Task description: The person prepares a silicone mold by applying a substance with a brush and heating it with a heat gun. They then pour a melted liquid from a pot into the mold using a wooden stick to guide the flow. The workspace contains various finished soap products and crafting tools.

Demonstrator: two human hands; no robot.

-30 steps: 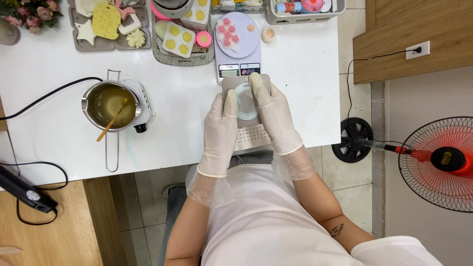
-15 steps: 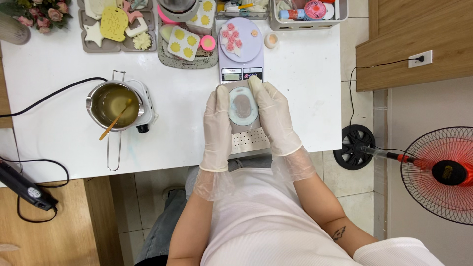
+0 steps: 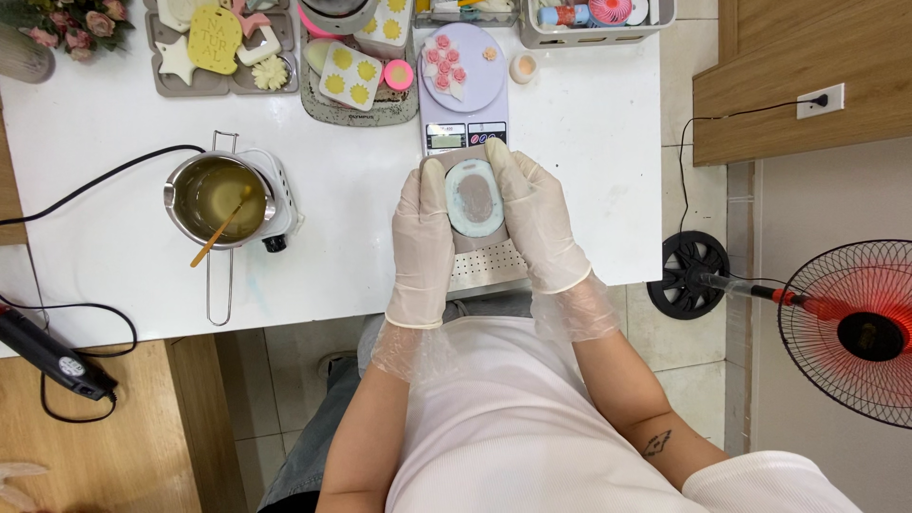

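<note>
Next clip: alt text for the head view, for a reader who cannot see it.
Two gloved hands, left hand and right hand, grip a grey block holding a pale oval mould above a white table. Behind sits a digital kitchen scale; left, a steel pot of yellow liquid.

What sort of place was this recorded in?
Probably a small home craft workspace for soap or wax making: a melting pot on a hotplate, a kitchen scale, and the oval mould between both gloved hands.

At frame centre, the gloved left hand (image 3: 423, 242) and gloved right hand (image 3: 537, 228) clasp a brown block with an oval pale-rimmed mould (image 3: 475, 198) from both sides. Just above sits a kitchen scale (image 3: 464, 90) bearing pink flowers. Left of centre, a metal pot (image 3: 217, 198) of yellow liquid rests on a white table (image 3: 104, 180).
</note>
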